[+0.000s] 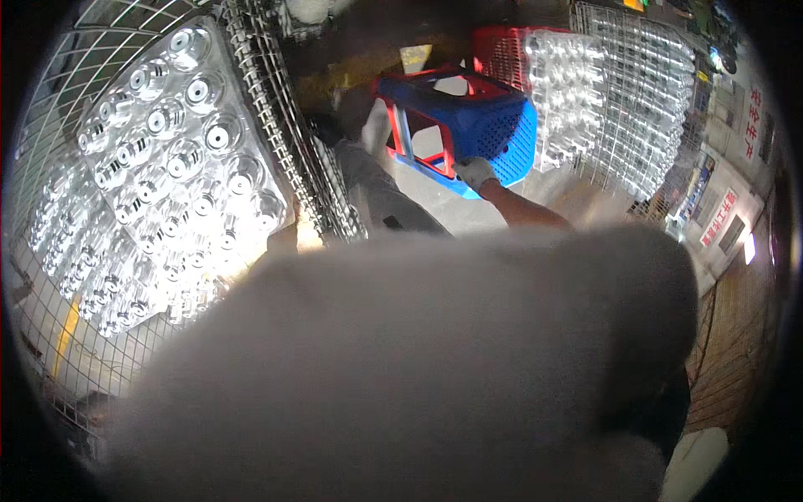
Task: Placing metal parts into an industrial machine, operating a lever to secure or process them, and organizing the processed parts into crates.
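Observation:
A blue and red plastic stool (pixel 502 113) lies tipped over, its perforated blue seat facing right. My right hand (pixel 475 172), in a pale glove, grips the lower edge of the stool with fingers closed, beside a red leg. The bare forearm reaches it from behind a large blurred grey cloth (pixel 418 335) that covers most of the lower view. A pale, smeared shape (pixel 376 125) touches the stool's left side. It may be my left gloved hand, but its fingers do not show.
At left, a wire mesh cage (pixel 259 92) holds stacked trays of clear, round plastic parts (pixel 184 159). Right of the stool stand a red crate (pixel 500 54), more clear trays (pixel 565 96) and another mesh cage (pixel 648 100). White panels (pixel 728 217) stand at far right.

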Demonstrator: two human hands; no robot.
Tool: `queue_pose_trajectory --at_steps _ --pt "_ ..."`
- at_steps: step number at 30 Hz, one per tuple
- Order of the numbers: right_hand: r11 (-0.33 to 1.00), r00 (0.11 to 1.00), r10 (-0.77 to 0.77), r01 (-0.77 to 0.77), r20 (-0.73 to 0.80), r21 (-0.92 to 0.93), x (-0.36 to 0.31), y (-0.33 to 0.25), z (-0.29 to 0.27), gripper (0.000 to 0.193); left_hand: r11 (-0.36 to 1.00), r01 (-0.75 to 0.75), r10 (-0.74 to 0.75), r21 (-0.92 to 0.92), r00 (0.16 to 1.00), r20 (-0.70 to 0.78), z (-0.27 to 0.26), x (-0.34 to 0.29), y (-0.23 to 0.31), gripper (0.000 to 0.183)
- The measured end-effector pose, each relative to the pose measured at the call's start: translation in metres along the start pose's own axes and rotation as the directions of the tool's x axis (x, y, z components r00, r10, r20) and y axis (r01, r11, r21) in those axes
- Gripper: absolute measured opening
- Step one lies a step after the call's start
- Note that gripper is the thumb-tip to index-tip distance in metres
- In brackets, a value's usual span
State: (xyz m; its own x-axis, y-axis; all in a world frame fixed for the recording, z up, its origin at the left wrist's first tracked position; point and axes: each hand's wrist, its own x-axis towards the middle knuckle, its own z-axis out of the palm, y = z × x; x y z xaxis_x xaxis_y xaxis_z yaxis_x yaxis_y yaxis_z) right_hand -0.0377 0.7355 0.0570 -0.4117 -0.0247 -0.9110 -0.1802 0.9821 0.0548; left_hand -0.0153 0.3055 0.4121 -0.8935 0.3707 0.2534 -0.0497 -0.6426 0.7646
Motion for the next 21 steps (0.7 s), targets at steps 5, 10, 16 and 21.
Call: queue_pose_trajectory --at_steps 5,10,16,21 --pt "1.000 0.999 0.029 -0.029 -0.029 0.014 0.002 0.013 0.004 0.046 0.996 -0.024 0.022 -0.088 1.000 -0.023 0.013 -0.007 -0.003 0.024" --pt "0.986 0.972 0.009 0.030 -0.233 0.164 0.006 0.019 0.013 0.034 0.989 -0.033 0.024 -0.142 0.998 -0.066 0.014 -0.014 -0.016 0.024" --pt "0.958 0.986 0.060 -0.013 -0.157 0.288 -0.003 0.009 0.010 0.039 0.988 -0.052 0.037 -0.144 0.994 -0.102 0.014 -0.022 -0.022 0.024" --pt "0.962 0.991 0.038 -0.002 -0.128 0.272 0.006 0.019 0.012 0.041 0.987 -0.065 0.046 -0.147 0.990 -0.132 0.015 -0.023 -0.024 0.023"
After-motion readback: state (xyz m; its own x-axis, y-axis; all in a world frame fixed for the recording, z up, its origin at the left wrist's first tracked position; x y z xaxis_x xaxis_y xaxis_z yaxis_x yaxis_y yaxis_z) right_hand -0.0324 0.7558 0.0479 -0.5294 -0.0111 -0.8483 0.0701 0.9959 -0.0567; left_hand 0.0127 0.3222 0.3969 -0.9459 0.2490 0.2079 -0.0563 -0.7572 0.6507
